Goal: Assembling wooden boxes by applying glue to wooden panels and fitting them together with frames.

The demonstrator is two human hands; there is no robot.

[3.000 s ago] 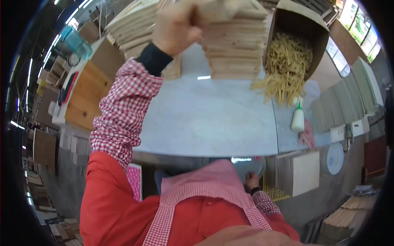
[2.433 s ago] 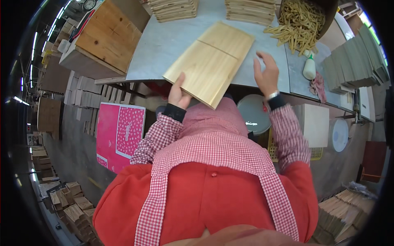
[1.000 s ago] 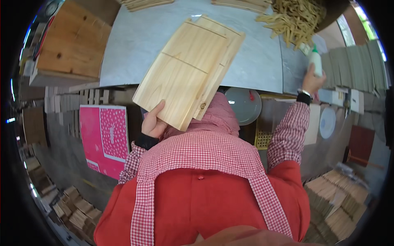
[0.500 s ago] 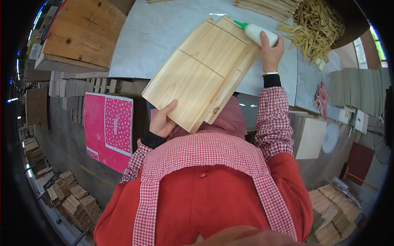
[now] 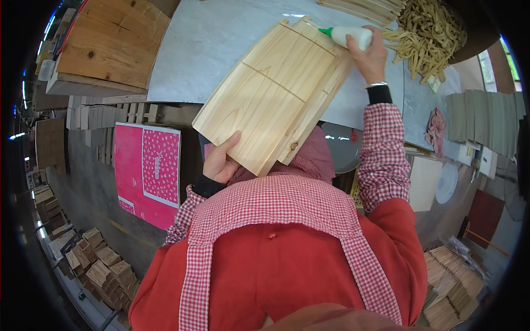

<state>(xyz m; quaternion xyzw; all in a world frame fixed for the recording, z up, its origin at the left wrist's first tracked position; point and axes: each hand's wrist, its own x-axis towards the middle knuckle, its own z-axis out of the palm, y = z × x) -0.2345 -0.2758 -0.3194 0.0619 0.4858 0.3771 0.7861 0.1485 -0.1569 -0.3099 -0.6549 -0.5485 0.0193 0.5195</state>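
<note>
My left hand (image 5: 222,160) grips the near left corner of a pale wooden board (image 5: 254,99), its thumb on top and the other fingers underneath. Narrow grooves run across the board, and a second wooden piece (image 5: 317,118) with a dark knot lies along its right side. The board slants away from my lap, its far end over the table. In my right hand (image 5: 371,55) is a white squeeze bottle (image 5: 352,37) with a green nozzle. The bottle lies nearly level above the board's far right end, its tip pointing left, close to the groove there.
A pale worktable (image 5: 193,49) spans the far side. On it are a heap of tan rubber bands (image 5: 433,36) and stacked wooden strips (image 5: 367,11). A wooden box (image 5: 110,44) stands left, above a pink printed box (image 5: 146,171). A grey round basin (image 5: 341,149) is below the table edge.
My right hand has moved a little right and away from me, tilting the bottle flatter. Its nozzle has shifted slightly right. The board has barely moved in my left hand.
</note>
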